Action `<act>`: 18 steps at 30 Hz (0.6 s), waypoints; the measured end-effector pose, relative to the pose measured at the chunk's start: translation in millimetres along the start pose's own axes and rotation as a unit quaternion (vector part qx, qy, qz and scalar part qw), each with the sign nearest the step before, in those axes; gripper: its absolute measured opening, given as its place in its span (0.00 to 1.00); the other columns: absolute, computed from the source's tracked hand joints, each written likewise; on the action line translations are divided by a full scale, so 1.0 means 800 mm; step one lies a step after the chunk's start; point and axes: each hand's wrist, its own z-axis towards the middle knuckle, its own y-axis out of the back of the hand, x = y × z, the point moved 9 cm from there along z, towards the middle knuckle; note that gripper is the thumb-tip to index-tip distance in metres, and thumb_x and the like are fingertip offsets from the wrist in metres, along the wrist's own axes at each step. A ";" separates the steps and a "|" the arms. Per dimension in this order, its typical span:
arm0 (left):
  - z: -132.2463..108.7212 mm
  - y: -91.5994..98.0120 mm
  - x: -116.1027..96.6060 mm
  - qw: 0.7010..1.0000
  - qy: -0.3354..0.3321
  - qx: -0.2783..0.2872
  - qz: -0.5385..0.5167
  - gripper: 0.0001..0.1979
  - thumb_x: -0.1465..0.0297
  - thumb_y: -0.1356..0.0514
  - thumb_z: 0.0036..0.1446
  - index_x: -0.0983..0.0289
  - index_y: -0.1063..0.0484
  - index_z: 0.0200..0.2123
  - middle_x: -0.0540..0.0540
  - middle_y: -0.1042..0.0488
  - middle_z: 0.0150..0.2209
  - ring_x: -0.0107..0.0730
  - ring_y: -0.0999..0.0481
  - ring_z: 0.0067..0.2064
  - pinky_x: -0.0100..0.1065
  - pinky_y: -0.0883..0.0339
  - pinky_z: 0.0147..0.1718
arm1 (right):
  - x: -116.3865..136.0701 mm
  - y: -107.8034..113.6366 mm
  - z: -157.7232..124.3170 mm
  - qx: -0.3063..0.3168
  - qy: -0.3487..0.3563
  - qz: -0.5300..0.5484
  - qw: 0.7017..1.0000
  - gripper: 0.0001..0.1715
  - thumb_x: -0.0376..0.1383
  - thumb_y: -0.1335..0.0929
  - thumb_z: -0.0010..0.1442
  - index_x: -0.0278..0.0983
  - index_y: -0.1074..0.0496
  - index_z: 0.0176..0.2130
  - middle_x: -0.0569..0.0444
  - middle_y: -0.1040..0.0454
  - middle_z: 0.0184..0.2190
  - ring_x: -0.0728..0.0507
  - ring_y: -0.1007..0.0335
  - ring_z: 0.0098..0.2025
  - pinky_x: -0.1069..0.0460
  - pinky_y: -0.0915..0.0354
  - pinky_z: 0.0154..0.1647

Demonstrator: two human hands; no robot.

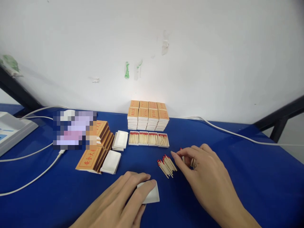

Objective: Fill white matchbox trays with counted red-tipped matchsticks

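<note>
My left hand (128,199) is closed on a small white matchbox tray (153,193) low on the blue table, its fingers over the top. Whether anything lies in that tray is hidden from me. Beside a loose pile of red-headed matches (167,166), my right hand (201,171) has its fingers curled around some matches (193,163); a few red heads and stick ends show by its fingers. Behind the pile stands a row of white trays filled with matches (148,139).
Stacked matchboxes (148,115) stand against the wall. Orange matchbox sleeves (91,158) and stacked white trays (111,162) lie to the left. A blurred-out object (76,128), white cables (47,173) and a white device (14,133) are farther left. Another cable (228,131) runs right.
</note>
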 end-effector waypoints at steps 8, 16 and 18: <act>-0.004 -0.007 0.002 1.000 0.012 0.019 -0.007 0.26 0.83 0.48 0.70 0.64 0.29 0.67 0.60 0.16 0.60 0.44 0.10 0.57 0.41 0.17 0.60 | -0.014 0.007 -0.003 -0.015 0.020 -0.082 0.996 0.20 0.47 0.32 0.73 0.45 0.19 0.32 0.50 0.23 0.29 0.34 0.33 0.37 0.40 0.40 0.39; -0.003 -0.005 -0.004 1.000 0.001 0.021 -0.002 0.25 0.83 0.50 0.71 0.65 0.29 0.66 0.60 0.15 0.59 0.44 0.10 0.56 0.41 0.16 0.58 | -0.005 0.003 -0.005 -0.025 0.047 -0.090 0.995 0.18 0.42 0.32 0.73 0.43 0.20 0.33 0.50 0.24 0.28 0.35 0.35 0.35 0.41 0.41 0.37; -0.002 -0.005 -0.002 1.000 0.001 0.018 0.001 0.26 0.83 0.50 0.70 0.65 0.29 0.66 0.61 0.15 0.58 0.44 0.10 0.56 0.41 0.15 0.57 | -0.004 -0.002 -0.006 -0.004 0.034 -0.072 0.997 0.15 0.40 0.30 0.71 0.44 0.19 0.32 0.52 0.25 0.27 0.36 0.34 0.36 0.42 0.40 0.37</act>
